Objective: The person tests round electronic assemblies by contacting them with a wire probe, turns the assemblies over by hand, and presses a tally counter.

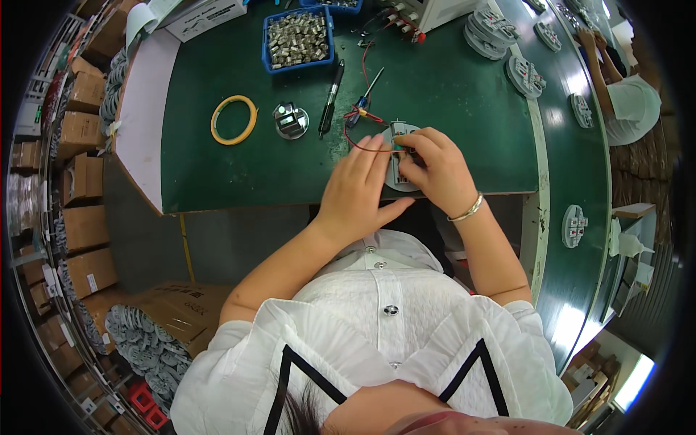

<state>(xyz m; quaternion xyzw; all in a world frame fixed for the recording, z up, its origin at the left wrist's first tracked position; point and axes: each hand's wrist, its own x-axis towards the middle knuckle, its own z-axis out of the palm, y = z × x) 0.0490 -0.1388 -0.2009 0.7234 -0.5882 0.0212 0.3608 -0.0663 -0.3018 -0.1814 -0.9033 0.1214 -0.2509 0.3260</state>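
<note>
A round grey plastic device (401, 186) with raised parts along its middle lies near the front edge of the green table, partly under my hands. Against its left side rests my left hand (360, 185), its fingers stretched out together and the thumb apart along the near rim. My right hand (437, 165) is over the right side, thumb and fingers pinched. A thin red wire (377, 150) crosses the device and ends at those fingertips; what is at its tip is hidden. Just beyond lies a screwdriver (360, 105) with a blue and dark handle, beside a yellow connector (362, 112).
Around the table (217, 174) are a yellow tape ring (234, 120), a round shiny metal piece (291, 121), a black pen (331, 101) and a blue bin (298, 40) of small metal parts. Stacked grey devices (490, 32) stand at the far right. Another person (628, 105) sits beyond the side bench.
</note>
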